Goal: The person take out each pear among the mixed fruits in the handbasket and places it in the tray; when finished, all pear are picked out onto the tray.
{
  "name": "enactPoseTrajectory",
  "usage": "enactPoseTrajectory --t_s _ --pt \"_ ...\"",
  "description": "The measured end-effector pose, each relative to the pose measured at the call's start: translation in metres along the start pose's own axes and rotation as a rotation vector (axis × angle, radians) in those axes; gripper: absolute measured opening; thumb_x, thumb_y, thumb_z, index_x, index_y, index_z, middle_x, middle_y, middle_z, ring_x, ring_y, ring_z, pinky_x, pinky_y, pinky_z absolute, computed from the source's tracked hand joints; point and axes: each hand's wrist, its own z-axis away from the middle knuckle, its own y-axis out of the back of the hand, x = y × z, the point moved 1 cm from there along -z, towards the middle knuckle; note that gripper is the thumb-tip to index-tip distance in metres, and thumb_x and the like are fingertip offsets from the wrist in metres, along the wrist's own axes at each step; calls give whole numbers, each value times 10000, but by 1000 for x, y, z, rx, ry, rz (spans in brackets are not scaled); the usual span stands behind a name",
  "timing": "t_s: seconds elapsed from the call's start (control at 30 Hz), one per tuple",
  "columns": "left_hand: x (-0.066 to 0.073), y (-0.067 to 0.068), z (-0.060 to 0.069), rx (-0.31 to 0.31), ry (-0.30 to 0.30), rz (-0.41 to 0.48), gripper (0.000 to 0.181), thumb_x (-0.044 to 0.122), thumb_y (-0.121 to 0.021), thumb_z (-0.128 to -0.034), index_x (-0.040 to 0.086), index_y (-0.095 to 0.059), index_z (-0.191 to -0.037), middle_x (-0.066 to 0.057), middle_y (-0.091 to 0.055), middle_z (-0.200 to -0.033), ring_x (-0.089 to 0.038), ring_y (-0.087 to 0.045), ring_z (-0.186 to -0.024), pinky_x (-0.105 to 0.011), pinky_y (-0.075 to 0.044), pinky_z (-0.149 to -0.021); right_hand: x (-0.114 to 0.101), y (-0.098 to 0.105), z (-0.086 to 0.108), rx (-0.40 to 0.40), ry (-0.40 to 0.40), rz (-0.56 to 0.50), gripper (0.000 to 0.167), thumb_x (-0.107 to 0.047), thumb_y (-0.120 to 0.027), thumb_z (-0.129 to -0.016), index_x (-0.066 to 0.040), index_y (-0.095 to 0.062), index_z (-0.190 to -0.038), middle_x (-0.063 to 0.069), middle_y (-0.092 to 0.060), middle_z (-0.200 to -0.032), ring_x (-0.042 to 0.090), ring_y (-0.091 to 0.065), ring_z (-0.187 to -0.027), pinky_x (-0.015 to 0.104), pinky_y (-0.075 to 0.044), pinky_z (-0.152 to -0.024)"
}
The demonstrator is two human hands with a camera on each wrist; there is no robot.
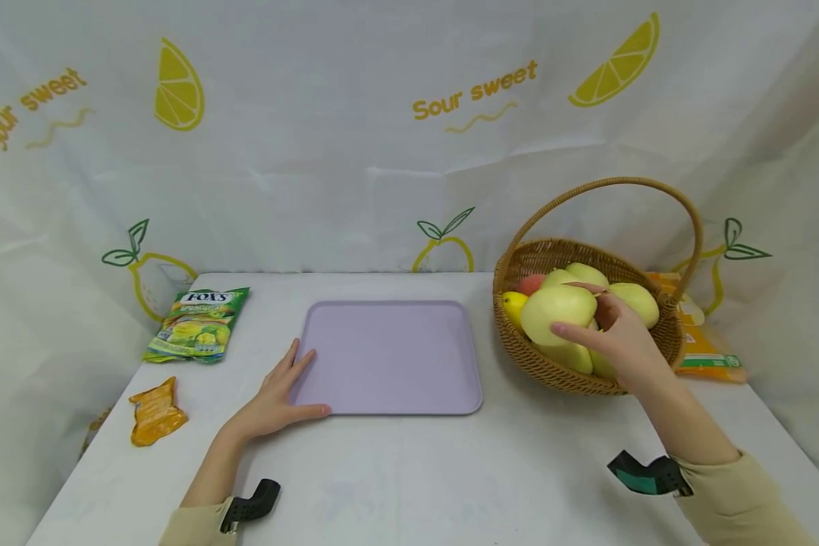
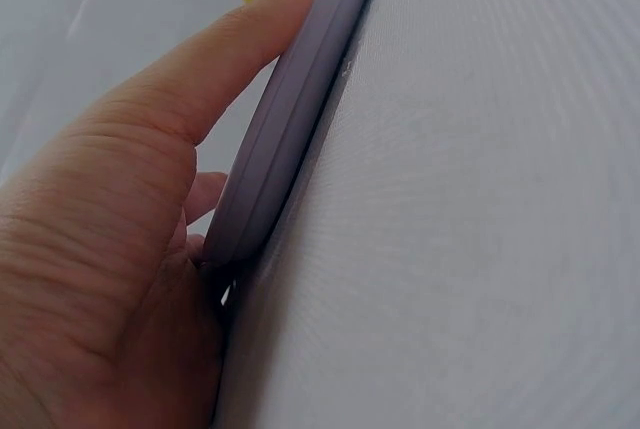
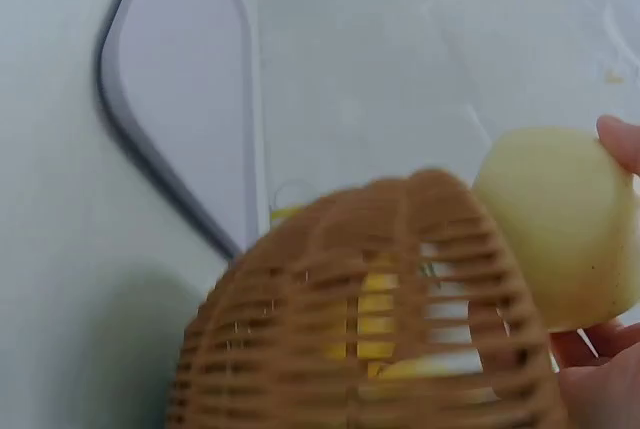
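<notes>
Right grip (image 1: 621, 337) pinching pale fruit (image 1: 554, 312) over basket (image 1: 532, 362), right of frame; left grip (image 1: 276, 402) resting spread at edge of tray (image 1: 392, 356), centre. Light hold probably serving best, keeping fruit clear of handle (image 1: 614, 181).

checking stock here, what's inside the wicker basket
The wicker basket holds a yellow fruit, a red fruit and several pale green fruits. The right grip and its held fruit cover part; the bottom is hidden.

A white table (image 1: 409, 478) bears a tray (image 1: 389, 356), basket (image 1: 546, 369) and packets (image 1: 198, 327).
</notes>
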Motion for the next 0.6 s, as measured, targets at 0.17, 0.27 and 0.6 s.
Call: enactPoseTrajectory --t_s 0.17,0.27,0.6 --pt "-1 1 0 2 5 -6 1017 465 -796 -769 88 -261 -1548 -149 42 -1627 -480 -4 -1438 -716 -117 -1053 -8 -19 -3 17 9 -23 596 -199 -698 -919 -110 -388 -1420 28 -405 -1389 107 -417 -1182 134 -438 -850" --pt "0 1 0 1 2 0 1014 462 -796 -771 89 -262 -1548 -146 43 -1628 -474 -5 -1439 -713 -117 -1056 -12 -30 -5 30 14 -23 610 -230 -716 -907 -172 -405 -1429 17 -424 -1389 112 -443 -1176 156 -462 -830" --pt "1 1 0 -3 4 -6 1010 468 -792 -777 96 -259 -1550 -145 46 -1628 -472 -5 -1440 -714 -116 -1056 -27 -70 -15 5 86 -113 622 -188 -756 -871 -168 -432 -1401 47 -468 -1348 158 -531 -1123 188 -502 -846"
